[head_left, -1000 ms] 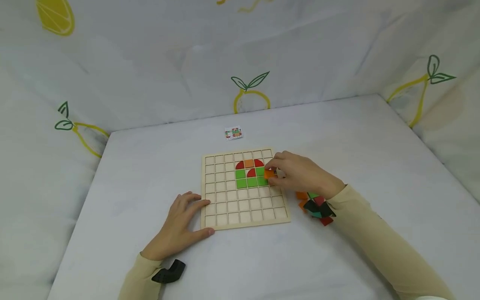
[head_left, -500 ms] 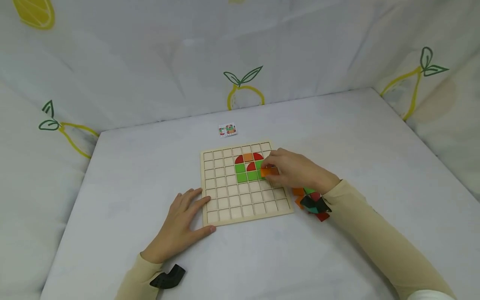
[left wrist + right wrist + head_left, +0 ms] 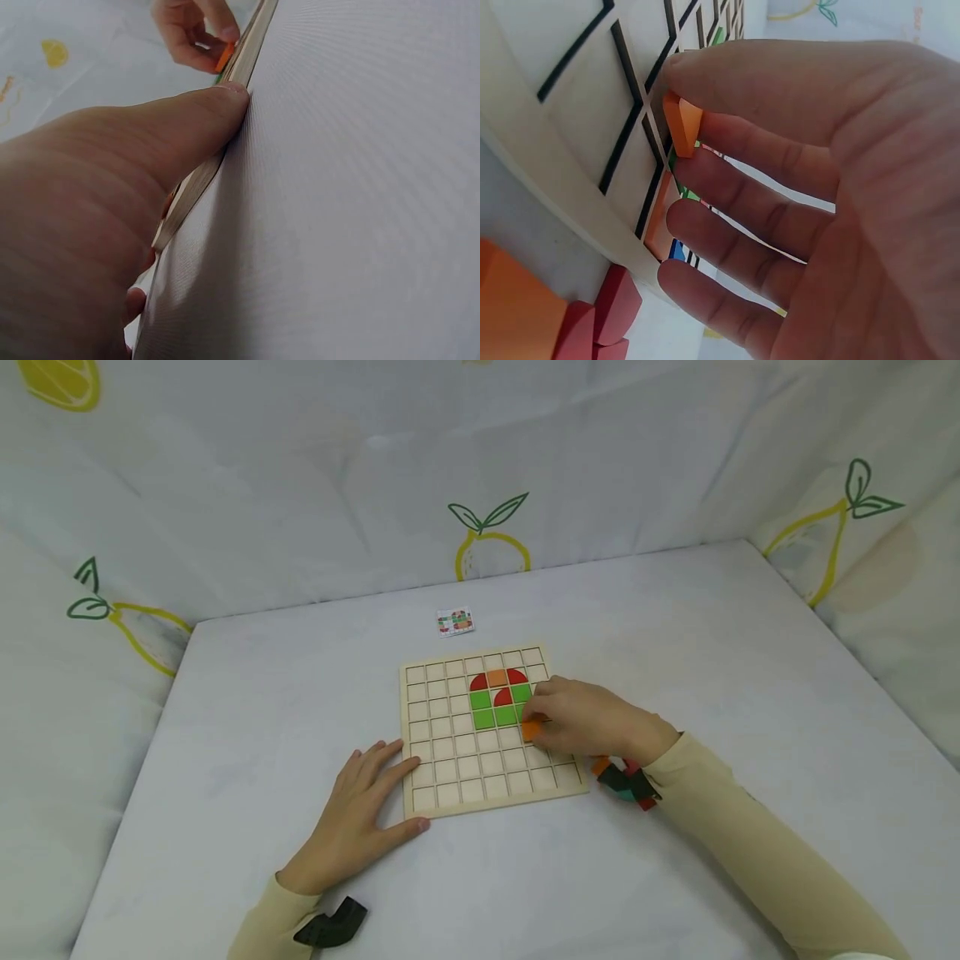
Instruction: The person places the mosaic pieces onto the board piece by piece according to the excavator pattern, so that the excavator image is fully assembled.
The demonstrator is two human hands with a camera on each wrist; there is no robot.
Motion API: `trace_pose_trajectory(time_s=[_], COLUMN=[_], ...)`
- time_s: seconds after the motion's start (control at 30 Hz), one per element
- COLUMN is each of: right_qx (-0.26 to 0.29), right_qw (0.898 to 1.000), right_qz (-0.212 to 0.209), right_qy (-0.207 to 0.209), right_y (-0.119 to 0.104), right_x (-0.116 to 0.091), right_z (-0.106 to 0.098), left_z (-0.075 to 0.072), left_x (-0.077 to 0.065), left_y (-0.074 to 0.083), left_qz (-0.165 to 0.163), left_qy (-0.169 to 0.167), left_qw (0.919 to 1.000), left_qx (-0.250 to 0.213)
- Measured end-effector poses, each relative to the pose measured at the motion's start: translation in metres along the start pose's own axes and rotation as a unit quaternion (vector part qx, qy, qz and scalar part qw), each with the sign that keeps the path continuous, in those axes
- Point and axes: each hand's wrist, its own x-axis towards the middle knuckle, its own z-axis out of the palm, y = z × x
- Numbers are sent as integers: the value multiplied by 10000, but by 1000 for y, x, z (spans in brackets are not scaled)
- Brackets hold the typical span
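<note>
A pale wooden grid board [image 3: 465, 768] lies flat on the table, with red, green and orange tiles set in its cells. My right hand [image 3: 588, 717] is over the board's right half and pinches an orange square tile [image 3: 531, 730] between thumb and fingers. In the right wrist view this orange tile [image 3: 682, 124] stands tilted at the grid, close to a green tile. My left hand [image 3: 360, 814] rests at the board's near left corner, fingers spread along the left side, thumb [image 3: 217, 105] against the near edge. Part of the board is hidden under my right hand.
A small printed card [image 3: 455, 622] lies behind the board. Loose coloured tiles [image 3: 618, 778] are heaped right of the board, partly hidden by my right wrist. A white fabric wall with drawn lemons [image 3: 491, 552] stands at the back and sides.
My right hand has moved nearer to me across the board, carrying the orange tile from beside the green tiles to just below them. My left hand stays at the corner. The head view has shifted slightly.
</note>
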Motion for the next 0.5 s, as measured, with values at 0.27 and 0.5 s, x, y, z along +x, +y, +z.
trace_pose_trajectory(time_s=[0.27,0.5], right_qx=[-91,-11], right_qw=[9998,9999], right_qz=[-112,-144], right_qy=[113,58], right_y=[-1,-1], right_x=[-1,-3], right_z=[3,-2], left_z=[0,0], left_x=[0,0], left_y=[0,1], left_qz=[-37,52], left_qy=[-64,74], left_qw=[10000,10000], left_qx=[45,31])
